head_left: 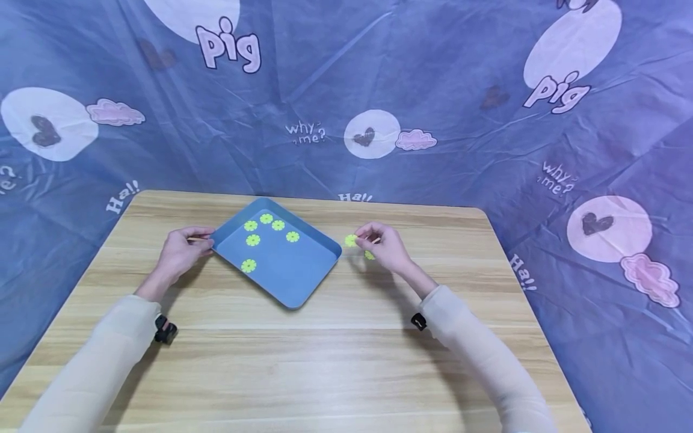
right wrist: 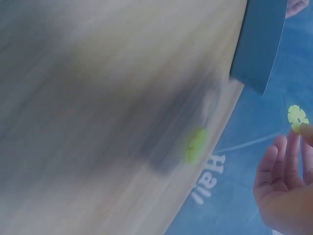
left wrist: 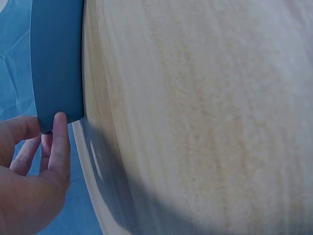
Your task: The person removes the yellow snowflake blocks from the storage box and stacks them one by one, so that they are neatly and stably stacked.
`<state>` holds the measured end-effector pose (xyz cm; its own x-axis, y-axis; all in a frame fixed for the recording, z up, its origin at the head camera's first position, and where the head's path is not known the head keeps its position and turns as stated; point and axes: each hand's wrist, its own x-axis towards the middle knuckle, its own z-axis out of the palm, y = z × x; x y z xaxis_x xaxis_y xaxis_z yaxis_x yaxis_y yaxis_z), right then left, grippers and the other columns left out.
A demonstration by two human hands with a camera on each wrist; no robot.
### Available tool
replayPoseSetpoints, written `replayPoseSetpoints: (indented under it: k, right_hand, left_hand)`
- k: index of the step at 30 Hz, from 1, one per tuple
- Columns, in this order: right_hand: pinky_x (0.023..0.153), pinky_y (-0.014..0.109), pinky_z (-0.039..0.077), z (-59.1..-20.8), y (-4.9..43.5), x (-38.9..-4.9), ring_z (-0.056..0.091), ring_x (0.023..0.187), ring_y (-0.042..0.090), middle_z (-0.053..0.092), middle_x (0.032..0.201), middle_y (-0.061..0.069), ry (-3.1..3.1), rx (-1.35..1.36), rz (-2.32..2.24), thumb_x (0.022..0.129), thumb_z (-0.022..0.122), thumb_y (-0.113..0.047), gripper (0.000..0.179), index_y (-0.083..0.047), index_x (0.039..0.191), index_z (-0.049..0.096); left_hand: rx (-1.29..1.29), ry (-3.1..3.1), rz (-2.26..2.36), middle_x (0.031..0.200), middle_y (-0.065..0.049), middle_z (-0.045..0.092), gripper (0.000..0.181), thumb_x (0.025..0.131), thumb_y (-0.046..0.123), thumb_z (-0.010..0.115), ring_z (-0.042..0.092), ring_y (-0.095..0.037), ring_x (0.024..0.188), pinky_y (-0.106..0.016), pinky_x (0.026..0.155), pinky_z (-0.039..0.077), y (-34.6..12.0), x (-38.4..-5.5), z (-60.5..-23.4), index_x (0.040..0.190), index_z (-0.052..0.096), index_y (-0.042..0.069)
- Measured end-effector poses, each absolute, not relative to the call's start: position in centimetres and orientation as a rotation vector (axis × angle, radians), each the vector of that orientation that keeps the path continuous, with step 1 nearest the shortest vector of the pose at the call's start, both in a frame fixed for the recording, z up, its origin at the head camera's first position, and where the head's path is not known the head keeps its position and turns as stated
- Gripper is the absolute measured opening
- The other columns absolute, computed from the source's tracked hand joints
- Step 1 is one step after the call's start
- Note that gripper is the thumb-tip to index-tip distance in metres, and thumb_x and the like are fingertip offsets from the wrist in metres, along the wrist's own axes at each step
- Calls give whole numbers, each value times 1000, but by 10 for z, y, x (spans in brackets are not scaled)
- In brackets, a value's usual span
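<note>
A blue rectangular tray (head_left: 295, 270) sits turned cornerwise on the table. Its left corner is pinched between the thumb and fingers of my left hand (head_left: 183, 249); the left wrist view shows this grip on the tray wall (left wrist: 56, 63). Inside lie several yellow-green flower-shaped plastic discs (head_left: 252, 240), mostly toward the far and left sides. Just right of the tray, my right hand (head_left: 387, 248) pinches a similar disc (right wrist: 296, 117) by its edge, above the tabletop. Another disc (head_left: 370, 255) lies on the table below that hand, partly hidden by it in the head view.
The light wooden table (head_left: 319, 373) ends at the back against a blue printed cloth (head_left: 460, 72), which also hangs along the sides. Each wrist carries a small black camera (head_left: 165, 329).
</note>
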<state>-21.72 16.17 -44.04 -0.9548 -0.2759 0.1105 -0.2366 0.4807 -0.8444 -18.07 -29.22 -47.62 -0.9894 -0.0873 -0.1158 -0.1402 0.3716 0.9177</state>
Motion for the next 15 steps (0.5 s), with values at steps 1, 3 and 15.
replayPoseSetpoints:
  k: [1, 3, 15]
  right_hand:
    - [64, 14, 56, -440, 165, -217, 63, 76, 11, 76, 98, 20, 2667, -446, -1514, 94, 75, -1, 11, 2, 105, 74]
    - [66, 14, 56, -441, 171, -218, 63, 77, 11, 76, 99, 21, 2666, -426, -1518, 94, 75, -1, 12, 3, 105, 74]
    - [66, 21, 61, -461, 200, -229, 63, 77, 12, 74, 95, 12, 2581, -252, -1623, 95, 73, -1, 19, 9, 111, 71]
  left_hand:
    - [-212, 2562, 1722, 119, -16, 62, 42, 103, 0, 61, 65, 10, 80, -11, 79, 66, -292, -181, -476, 141, 56, -16]
    - [-208, 2564, 1722, 120, -17, 62, 42, 103, 0, 61, 64, 10, 80, -11, 79, 66, -293, -180, -476, 141, 56, -16]
    - [-208, 2569, 1716, 123, -22, 62, 43, 102, 1, 62, 64, 11, 80, -13, 79, 66, -293, -180, -477, 141, 56, -16]
